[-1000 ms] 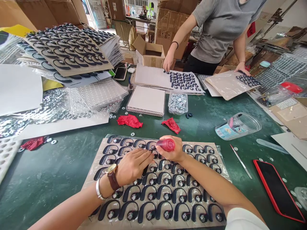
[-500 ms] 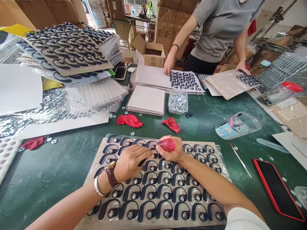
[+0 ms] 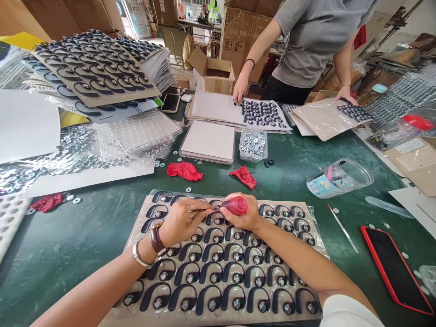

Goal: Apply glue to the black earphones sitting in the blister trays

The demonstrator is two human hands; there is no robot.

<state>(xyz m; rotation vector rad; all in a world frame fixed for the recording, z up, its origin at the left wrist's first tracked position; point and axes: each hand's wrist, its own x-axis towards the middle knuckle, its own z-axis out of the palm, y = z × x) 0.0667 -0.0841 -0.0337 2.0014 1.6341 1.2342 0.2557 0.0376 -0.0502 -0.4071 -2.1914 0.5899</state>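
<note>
Ear hooks (image 3: 211, 272) lay in rows on a card (image 3: 311, 229) on the surface (image 3: 85, 236). The right hand (image 3: 243, 217) clamped a red bottle (image 3: 235, 205) and the left hand (image 3: 180, 220) pinched a thin tool (image 3: 204, 210) at its nozzle. This looked like dosing a top-row hook, and the next move would call for steady aim.

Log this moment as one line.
left hand: pinches thin tool | right hand: holds red bottle | beneath both: black ear hooks

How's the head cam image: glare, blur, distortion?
Head view: strong wide-angle bending toward the edges; glare on the clear blister sheets at left and the film over the ear-hook card; left hand, right hand and red bottle sharp; lighting even, only soft shadows on the green table.
</note>
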